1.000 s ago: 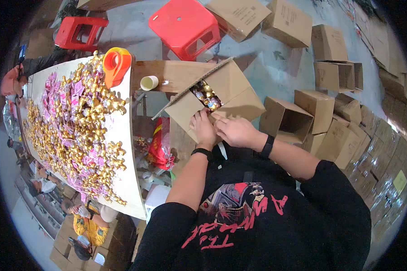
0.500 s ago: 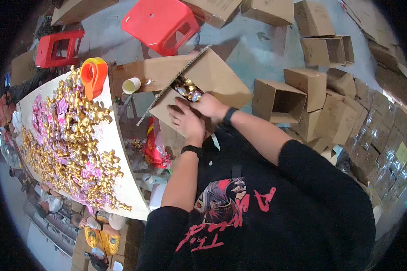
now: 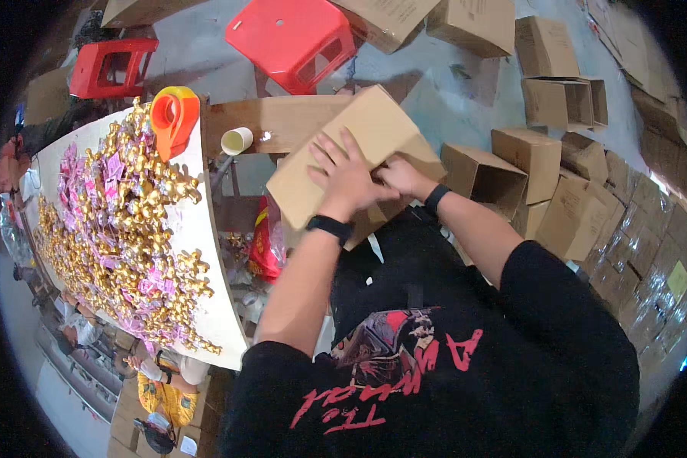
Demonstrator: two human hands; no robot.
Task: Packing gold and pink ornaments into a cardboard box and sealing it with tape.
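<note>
A brown cardboard box [image 3: 378, 114] lies tilted in front of me, its flaps folded over so that its contents are hidden. My left hand [image 3: 347, 177] presses on the top with its fingers spread. Beside it, my right hand [image 3: 404, 179] has curled fingers at a flap's edge, by a dark gap, and seems to grip the flap; its fingertips are partly hidden. To the left, many shiny gold trinkets [image 3: 187, 267] with pink tags are heaped on a white tabletop [image 3: 223, 313]. An orange and yellow tape dispenser [image 3: 177, 145] stands at that table's far corner.
A wooden plank [image 3: 282, 114] runs behind the box, with a cream-coloured hollow cylinder [image 3: 237, 141] near it. Red stools [image 3: 290, 38] stand farther back. Several cartons [image 3: 485, 175] are stacked to the right. Another person in yellow [image 3: 168, 401] is at the lower left.
The box's opening, which showed gold trinkets inside, is now covered by its flaps. My left hand has moved up onto the top, and my right hand has shifted right to a flap edge.
</note>
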